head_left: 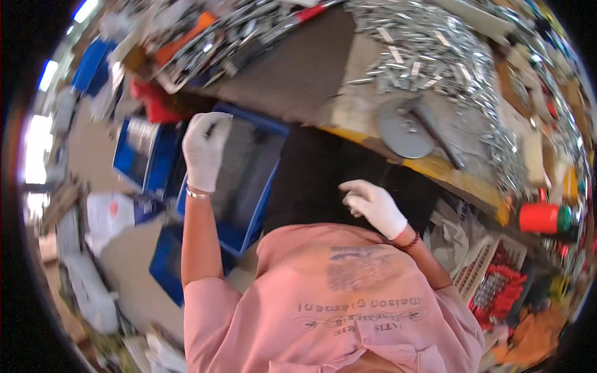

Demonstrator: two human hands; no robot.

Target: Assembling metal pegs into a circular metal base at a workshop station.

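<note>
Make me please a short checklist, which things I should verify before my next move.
1. Gloves on: ok; both hands wear white ones.
2. Right hand free: ok; no object shows in it, above the dark cloth on the lap.
3. Left hand free: cannot tell; its underside is hidden, over the blue bin.
4. Hammer lying down: ok; its head is on the round grey plate.
5. Metal parts sorted: not ok; they lie in a loose heap.

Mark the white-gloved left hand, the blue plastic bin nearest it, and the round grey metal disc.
White-gloved left hand (206, 147): head view, back of the glove.
Blue plastic bin (267, 124): head view, far wall.
Round grey metal disc (395, 133): head view, bare face.
</note>
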